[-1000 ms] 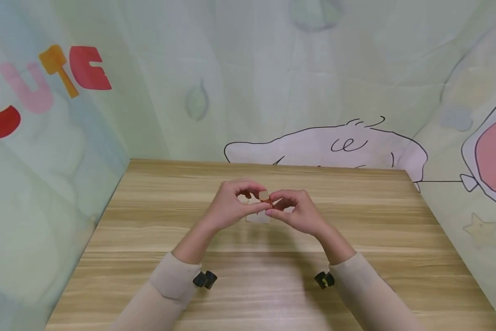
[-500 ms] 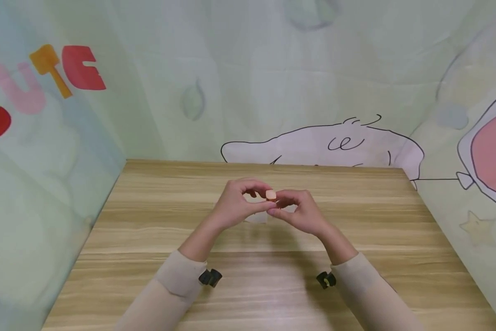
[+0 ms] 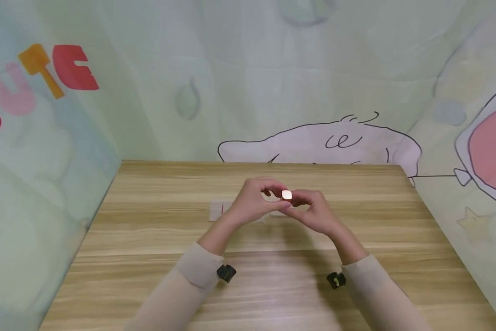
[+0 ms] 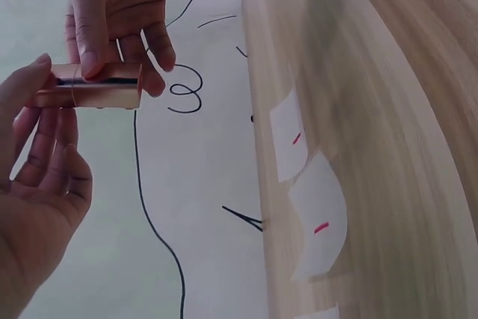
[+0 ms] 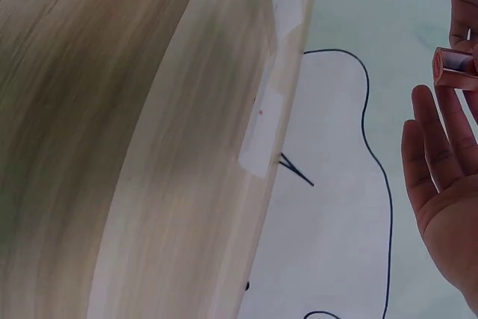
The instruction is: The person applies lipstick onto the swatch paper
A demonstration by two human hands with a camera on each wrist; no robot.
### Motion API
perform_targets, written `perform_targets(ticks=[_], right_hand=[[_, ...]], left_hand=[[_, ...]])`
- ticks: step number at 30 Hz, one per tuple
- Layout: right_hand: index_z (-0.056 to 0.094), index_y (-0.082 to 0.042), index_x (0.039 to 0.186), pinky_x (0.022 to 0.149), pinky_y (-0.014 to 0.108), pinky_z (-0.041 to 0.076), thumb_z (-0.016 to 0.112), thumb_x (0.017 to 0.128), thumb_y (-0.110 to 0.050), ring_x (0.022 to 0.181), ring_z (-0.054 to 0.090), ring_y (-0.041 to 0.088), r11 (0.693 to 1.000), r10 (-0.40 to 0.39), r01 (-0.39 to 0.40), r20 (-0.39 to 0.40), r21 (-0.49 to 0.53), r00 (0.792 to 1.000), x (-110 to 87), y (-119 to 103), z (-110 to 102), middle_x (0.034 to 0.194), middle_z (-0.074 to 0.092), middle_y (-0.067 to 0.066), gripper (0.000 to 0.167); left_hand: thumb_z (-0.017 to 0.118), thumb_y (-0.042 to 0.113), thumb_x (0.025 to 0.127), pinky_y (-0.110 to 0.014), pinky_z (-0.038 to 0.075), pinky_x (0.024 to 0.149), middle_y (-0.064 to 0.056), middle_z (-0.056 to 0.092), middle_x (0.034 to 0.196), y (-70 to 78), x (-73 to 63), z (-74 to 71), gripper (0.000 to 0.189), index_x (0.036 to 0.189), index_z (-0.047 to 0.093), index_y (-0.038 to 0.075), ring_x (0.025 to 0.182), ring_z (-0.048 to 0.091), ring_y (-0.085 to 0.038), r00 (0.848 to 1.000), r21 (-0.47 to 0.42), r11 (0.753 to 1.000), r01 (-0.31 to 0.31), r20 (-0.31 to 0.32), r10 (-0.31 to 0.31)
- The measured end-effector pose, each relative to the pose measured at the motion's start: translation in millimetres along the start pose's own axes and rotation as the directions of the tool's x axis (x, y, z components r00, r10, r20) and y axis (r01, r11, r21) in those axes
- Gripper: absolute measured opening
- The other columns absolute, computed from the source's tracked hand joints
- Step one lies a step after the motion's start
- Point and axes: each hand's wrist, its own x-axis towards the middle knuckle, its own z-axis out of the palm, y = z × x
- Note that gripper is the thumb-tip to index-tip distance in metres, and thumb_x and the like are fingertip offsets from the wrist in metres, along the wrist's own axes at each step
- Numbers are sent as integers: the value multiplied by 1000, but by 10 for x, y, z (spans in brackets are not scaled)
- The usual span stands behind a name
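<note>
Both hands hold one shiny copper-coloured lipstick tube [image 4: 112, 87] above the table; a seam crosses it in the left wrist view. My left hand [image 3: 253, 200] pinches one end between thumb and fingers. From the other side, my right hand [image 3: 318, 214] grips it with the thumb laid along its body, other fingers spread loosely. In the head view the tube's squarish end [image 3: 287, 195] faces up and shines bright. Right at the frame's edge in the right wrist view, the tube [image 5: 452, 69] is partly cut off.
Behind and below the hands, white paper slips lie on the wooden table [image 3: 272, 285]; a left slip [image 3: 215, 211] bears a red stroke, as does a middle slip [image 4: 320, 218]. A printed curtain [image 3: 248, 92] rises past the table's far edge.
Both hands have shifted to the right with the lipstick tube, and its end now faces the head camera more squarely. The left slip with its red stroke has come into sight.
</note>
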Motion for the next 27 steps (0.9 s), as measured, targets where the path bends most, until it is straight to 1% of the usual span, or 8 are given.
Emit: perform_targets(ticks=[3,7,9,11,15,23,25,27], right_hand=[[77,-6,102,81,40,59,79,86,-3,87,70,17,1000,20,-20,-15,-9,1000,-53,72,-48,96,76,2,16],[77,-3,100,82,49,58,80,85,0,86,70,20,999,45,-46,-24,-15,999,-123,158,-89,96,76,7,15],[77,-2,101,82,52,58,79,86,0,87,70,20,998,56,-57,-20,-18,998,-149,185,-101,98,76,9,16],[77,-3,102,83,53,58,79,86,-1,88,70,19,998,66,-66,-10,-17,998,-167,205,-112,100,76,9,16],[77,-5,102,84,50,58,79,87,-3,88,70,15,997,71,-72,-8,-32,997,-188,238,-131,100,76,5,15],[77,-6,100,79,42,60,80,85,-3,86,71,12,996,35,-38,-29,-79,999,-240,326,-157,98,76,3,15],[77,-6,99,78,42,60,80,85,-2,85,71,13,995,32,-35,-33,-93,999,-255,351,-164,97,76,4,15],[77,-5,100,78,43,60,80,85,-1,85,71,14,994,34,-37,-39,-101,999,-274,373,-174,97,76,4,16]], left_hand=[[87,17,81,-37,52,81,6,73,90,-38,58,92,26,104,77,10,90,67,-19,1000,3,1000,6,22,-6],[87,16,81,-29,52,79,7,72,90,-94,110,195,26,104,77,10,88,65,-13,999,26,1000,12,48,-14],[87,16,82,-32,54,80,7,72,91,-114,122,233,25,105,77,10,88,65,-13,998,31,999,19,60,-21],[86,15,82,-38,55,81,6,72,92,-131,129,262,25,105,77,9,89,66,-17,997,26,999,25,69,-27],[86,15,83,-44,56,84,4,73,93,-154,147,299,25,105,77,8,91,67,-20,996,12,999,31,78,-32],[87,13,81,-42,56,83,2,72,91,-265,203,411,26,105,77,7,87,64,-11,996,29,999,15,89,-18],[87,13,81,-42,57,84,2,72,92,-278,213,443,26,105,77,7,86,63,-8,995,30,999,12,95,-14],[87,12,81,-44,57,85,1,73,93,-284,219,473,26,105,77,7,87,64,-8,995,27,1000,10,96,-13]])
